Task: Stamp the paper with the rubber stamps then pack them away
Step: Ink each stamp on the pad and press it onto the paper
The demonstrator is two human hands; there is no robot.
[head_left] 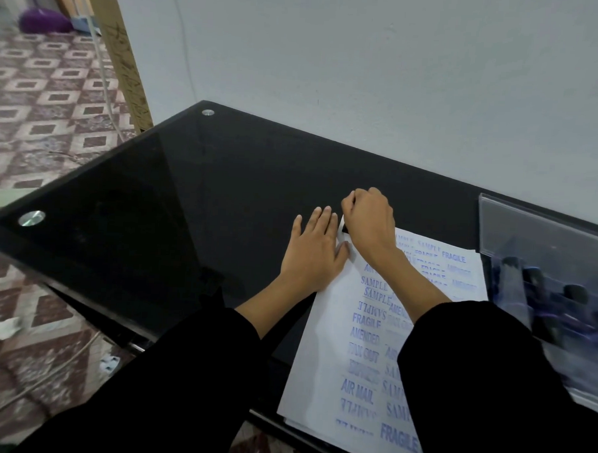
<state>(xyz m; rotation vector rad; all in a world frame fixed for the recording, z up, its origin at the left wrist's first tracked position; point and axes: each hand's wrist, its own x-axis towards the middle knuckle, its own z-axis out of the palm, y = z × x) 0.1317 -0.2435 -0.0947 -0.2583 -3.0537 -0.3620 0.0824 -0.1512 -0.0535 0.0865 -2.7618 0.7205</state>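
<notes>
Right hand: the right hand is clenched in a fist round a rubber stamp and stands it on the far left corner of the paper.
Left hand: the left hand lies flat with straight fingers on the black glass table, its thumb side touching the sheet's left edge. It grasps nothing.
Paper: it lies on the near right part of the table, already covered with blue prints such as SAMPLE, FRAGILE, AMENDED and AIR MAIL.
Case: a clear case sits just beside the paper's right edge, with dark stamps inside it.
Stamp handling: likely light and stiff, with a soft rubber face. It is best taken by the upright handle, with the inked face kept off the fingers and pressed down square.
Paper handling: thin, limp and apt to slide on slick glass, so a flat palm at the edge is a sound way to steady it.
Case handling: the plastic looks rigid but probably light, and it could skate on the glass if nudged.
Hidden: the fist covers nearly all of the stamp. Only 1 small dark part shows below it, so its wording cannot be read.
Cut off: the case runs out of view at the right, and both sleeves cover parts of the sheet.
Blurred: the contents of the case are smeared, so the stamps there cannot be counted.
</notes>
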